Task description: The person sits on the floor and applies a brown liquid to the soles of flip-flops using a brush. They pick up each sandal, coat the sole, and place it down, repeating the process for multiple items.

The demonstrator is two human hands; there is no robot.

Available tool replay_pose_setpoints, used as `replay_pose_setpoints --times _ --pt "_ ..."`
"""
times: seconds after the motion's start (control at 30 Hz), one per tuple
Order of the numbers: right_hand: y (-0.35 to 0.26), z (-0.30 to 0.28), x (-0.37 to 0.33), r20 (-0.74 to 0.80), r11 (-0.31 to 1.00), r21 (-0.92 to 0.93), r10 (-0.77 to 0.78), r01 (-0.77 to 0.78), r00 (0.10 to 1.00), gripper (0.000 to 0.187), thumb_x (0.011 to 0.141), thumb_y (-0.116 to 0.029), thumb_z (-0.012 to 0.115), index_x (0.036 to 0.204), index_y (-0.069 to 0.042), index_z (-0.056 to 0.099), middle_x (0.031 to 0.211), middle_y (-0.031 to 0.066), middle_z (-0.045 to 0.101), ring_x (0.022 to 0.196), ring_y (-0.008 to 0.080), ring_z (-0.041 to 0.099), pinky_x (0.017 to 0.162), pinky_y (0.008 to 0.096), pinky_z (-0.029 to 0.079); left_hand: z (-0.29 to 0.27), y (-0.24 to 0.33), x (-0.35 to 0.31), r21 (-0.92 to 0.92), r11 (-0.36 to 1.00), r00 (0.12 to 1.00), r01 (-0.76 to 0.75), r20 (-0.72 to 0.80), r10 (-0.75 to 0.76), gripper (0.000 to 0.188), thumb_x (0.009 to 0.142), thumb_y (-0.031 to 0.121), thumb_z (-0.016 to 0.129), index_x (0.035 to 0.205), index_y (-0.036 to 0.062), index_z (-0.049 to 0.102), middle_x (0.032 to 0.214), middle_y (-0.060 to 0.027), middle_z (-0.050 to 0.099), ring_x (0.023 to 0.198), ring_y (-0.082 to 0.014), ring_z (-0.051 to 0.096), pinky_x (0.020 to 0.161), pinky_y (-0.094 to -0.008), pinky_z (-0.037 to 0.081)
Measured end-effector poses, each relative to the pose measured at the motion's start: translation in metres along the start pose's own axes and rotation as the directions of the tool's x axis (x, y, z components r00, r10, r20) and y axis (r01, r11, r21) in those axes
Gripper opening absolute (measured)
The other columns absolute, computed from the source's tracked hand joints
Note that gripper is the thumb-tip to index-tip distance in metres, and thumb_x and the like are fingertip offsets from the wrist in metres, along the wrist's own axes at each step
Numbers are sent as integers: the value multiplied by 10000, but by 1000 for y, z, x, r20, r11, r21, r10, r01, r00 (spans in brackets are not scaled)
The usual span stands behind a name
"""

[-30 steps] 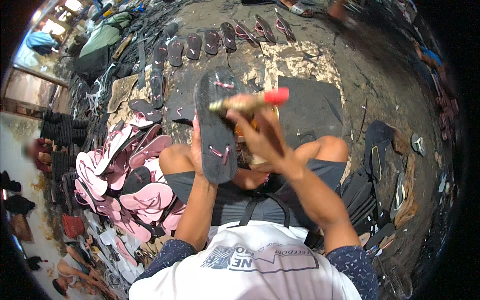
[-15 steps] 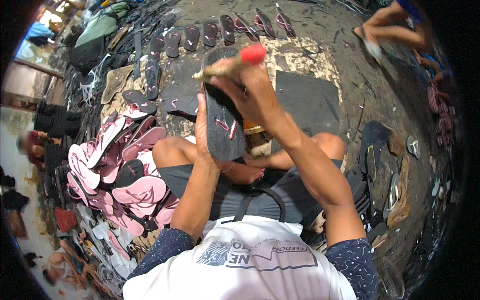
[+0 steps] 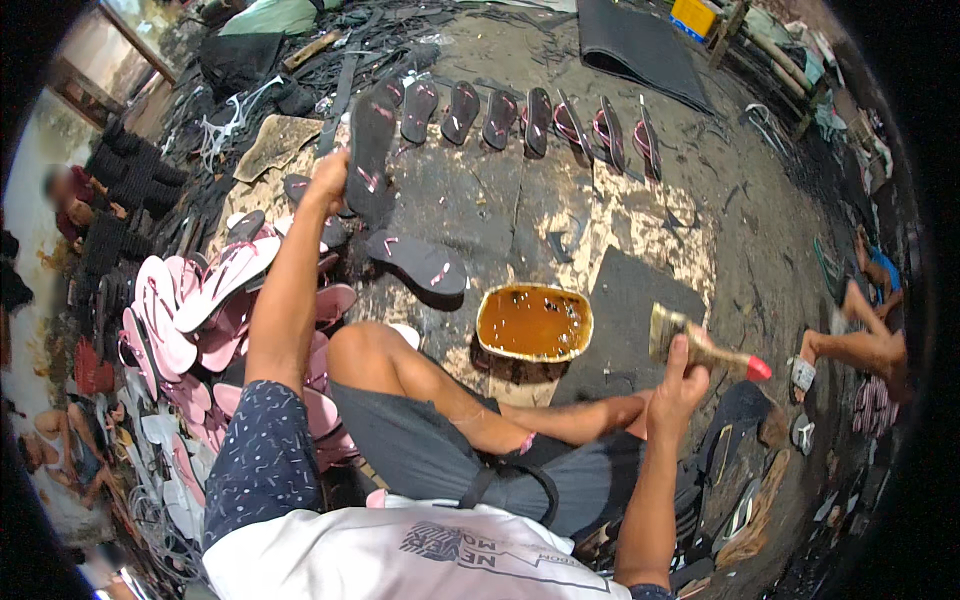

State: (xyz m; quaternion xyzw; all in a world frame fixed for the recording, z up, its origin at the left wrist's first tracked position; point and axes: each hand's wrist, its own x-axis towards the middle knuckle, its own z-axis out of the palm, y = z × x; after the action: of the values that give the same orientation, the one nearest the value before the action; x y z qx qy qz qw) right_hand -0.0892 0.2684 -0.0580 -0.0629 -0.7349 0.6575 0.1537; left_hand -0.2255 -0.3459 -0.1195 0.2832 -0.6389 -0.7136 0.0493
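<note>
Out at the far left, my left hand (image 3: 330, 182) grips the edge of a dark flip-flop sole (image 3: 372, 135), whose underside shows bits of pink strap. Another dark sole (image 3: 418, 264) lies on the board nearer my knee. On the right, my right hand (image 3: 680, 388) is closed around a paintbrush (image 3: 712, 350) with a red-tipped handle, its bristles pointing left. Between the two hands stands a tub (image 3: 536, 357) of amber, glue-like liquid, touched by neither hand.
A curved row of flip-flops (image 3: 462, 112) runs along the far side of the worn board (image 3: 630, 215). Pink flip-flops (image 3: 165, 310) are heaped at my left. A dark flat sheet (image 3: 640, 300) lies right of the tub. Another person's legs (image 3: 850, 335) show at the far right.
My left hand has carried the sole forward and left, toward the row. My right hand has drawn the brush off the sole and out to the right. The tub is now uncovered.
</note>
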Motion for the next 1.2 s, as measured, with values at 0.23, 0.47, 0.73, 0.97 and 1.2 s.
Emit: replay_pose_setpoints --times 0.23,0.47,0.73,0.97,1.2 --pt "8 -28 -8 -7 980 -181 82 -82 997 387 1002 -238 665 1258 44 594 1213 83 621 1105 154 559 989 316 437 -17 -107 89 517 854 997 -51 74 14 385 1025 292 464 1226 25 655 1112 -164 717 929 -318 694 847 -444 523" --pt "20 -42 2 -88 919 -375 98 -124 991 408 1027 -273 633 1285 39 584 1159 58 625 1054 134 553 946 276 432 43 -56 5 864 286 778 -414 173 603 273 942 213 583 1164 75 664 1166 -213 666 1105 -421 619 924 -509 497" --pt "12 13 8 54 987 -159 -16 24 998 407 1034 -248 602 1331 26 559 1299 109 602 1214 215 544 1069 347 410 33 -122 -78 603 -227 606 -764 793 68 677 899 103 578 1541 159 373 1501 -168 481 1343 -376 502 1080 -450 446" --pt "9 73 10 466 933 -360 185 -6 865 287 972 -240 667 1162 -32 720 1118 142 730 1050 218 671 944 350 502 38 -3 -228 678 557 872 -479 297 389 564 956 214 597 1464 29 435 1337 -183 582 1206 -293 566 1037 -390 438" --pt "65 108 4 674 646 -480 -161 594 721 251 906 -256 734 1014 -30 722 915 142 704 847 335 662 777 477 507 -25 -36 -377 658 622 893 -424 191 407 364 962 91 530 1310 0 474 1067 -112 545 1031 -213 575 990 -373 467"
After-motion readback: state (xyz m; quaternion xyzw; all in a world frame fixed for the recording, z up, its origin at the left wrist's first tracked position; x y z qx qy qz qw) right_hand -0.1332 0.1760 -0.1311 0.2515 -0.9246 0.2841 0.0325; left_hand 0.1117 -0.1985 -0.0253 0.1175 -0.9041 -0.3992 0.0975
